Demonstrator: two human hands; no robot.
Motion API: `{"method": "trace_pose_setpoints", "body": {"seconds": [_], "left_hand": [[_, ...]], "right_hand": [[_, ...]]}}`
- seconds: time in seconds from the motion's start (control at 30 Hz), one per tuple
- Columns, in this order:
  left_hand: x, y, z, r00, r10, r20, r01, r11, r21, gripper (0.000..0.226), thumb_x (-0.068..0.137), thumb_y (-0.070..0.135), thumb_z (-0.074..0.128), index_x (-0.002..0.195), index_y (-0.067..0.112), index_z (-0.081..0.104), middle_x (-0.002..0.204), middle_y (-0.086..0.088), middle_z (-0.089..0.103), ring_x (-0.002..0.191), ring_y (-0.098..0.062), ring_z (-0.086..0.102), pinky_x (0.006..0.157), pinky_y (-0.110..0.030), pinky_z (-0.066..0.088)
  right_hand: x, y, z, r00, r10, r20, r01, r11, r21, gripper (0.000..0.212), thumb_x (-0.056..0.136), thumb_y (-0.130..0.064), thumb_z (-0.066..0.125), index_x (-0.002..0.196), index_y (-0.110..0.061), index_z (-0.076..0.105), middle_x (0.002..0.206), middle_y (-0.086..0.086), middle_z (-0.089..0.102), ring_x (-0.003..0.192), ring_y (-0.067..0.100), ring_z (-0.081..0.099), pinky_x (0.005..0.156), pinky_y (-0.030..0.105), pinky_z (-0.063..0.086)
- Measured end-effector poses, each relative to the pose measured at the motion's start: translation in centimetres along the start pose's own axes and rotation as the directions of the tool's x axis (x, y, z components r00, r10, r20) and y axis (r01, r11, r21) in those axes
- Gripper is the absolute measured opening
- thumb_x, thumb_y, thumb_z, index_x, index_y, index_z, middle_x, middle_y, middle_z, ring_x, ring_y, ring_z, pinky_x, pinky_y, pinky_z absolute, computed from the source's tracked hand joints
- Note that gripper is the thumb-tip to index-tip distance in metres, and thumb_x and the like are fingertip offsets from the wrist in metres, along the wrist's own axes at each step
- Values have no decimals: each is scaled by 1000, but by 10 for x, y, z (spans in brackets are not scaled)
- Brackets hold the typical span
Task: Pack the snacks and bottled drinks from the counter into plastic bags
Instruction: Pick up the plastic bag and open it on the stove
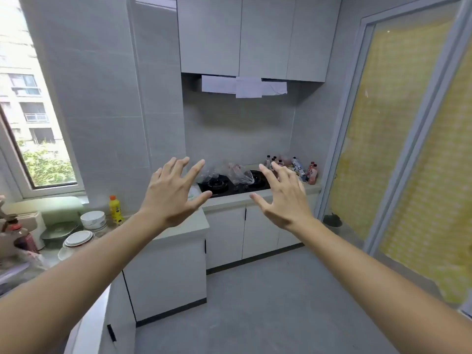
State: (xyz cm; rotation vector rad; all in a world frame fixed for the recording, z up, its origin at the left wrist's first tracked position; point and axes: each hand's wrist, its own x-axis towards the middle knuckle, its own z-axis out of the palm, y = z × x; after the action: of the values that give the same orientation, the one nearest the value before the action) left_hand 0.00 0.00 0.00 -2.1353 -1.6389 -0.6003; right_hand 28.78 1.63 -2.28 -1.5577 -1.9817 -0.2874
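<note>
Several bottled drinks (312, 172) and snack packs (298, 166) stand in the far right corner of the counter (229, 203), beside a black two-burner stove (235, 183). Clear plastic bags (240, 172) lie crumpled on top of the stove. My left hand (173, 192) and my right hand (286, 198) are stretched out in front of me with the fingers spread. Both hold nothing and hang in the air well short of the counter. My right hand covers part of the bottle group.
Grey wall cabinets (250, 34) hang above the stove. At the left, the near counter holds stacked bowls (93, 221), a yellow bottle with an orange cap (116, 210) and a dark bottle (24, 238). A window (28, 111) is at the left, a yellow-patterned door (408, 149) at the right. Grey floor (268, 302) lies between.
</note>
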Motion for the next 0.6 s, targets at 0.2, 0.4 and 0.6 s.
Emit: {"method": "trace_pose_setpoints", "body": {"seconds": [0.2, 0.4, 0.6], "left_hand": [[9, 2, 27, 997, 79, -11, -79, 997, -27, 81, 90, 75, 25, 159, 33, 26, 155, -10, 40, 147, -34, 32, 112, -53, 37], [41, 29, 69, 995, 95, 4, -94, 988, -125, 80, 90, 74, 27, 159, 33, 28, 152, -9, 43, 145, -33, 33, 109, -51, 38], [86, 64, 122, 991, 132, 32, -128, 985, -112, 80, 90, 74, 25, 157, 31, 31, 150, -10, 46, 144, -34, 36, 111, -52, 38]], "right_hand": [[-5, 12, 12, 997, 79, 3, -79, 996, -29, 77, 93, -68, 44, 160, -35, 28, 164, 2, 32, 152, 24, 24, 123, 53, 25], [-3, 45, 20, 992, 125, 12, -124, 991, -53, 76, 93, -69, 44, 160, -36, 27, 165, 0, 30, 152, 22, 23, 123, 53, 26], [20, 101, 46, 988, 152, 1, -152, 987, -45, 78, 93, -68, 44, 160, -33, 30, 165, -1, 31, 151, 23, 25, 122, 52, 27]]}}
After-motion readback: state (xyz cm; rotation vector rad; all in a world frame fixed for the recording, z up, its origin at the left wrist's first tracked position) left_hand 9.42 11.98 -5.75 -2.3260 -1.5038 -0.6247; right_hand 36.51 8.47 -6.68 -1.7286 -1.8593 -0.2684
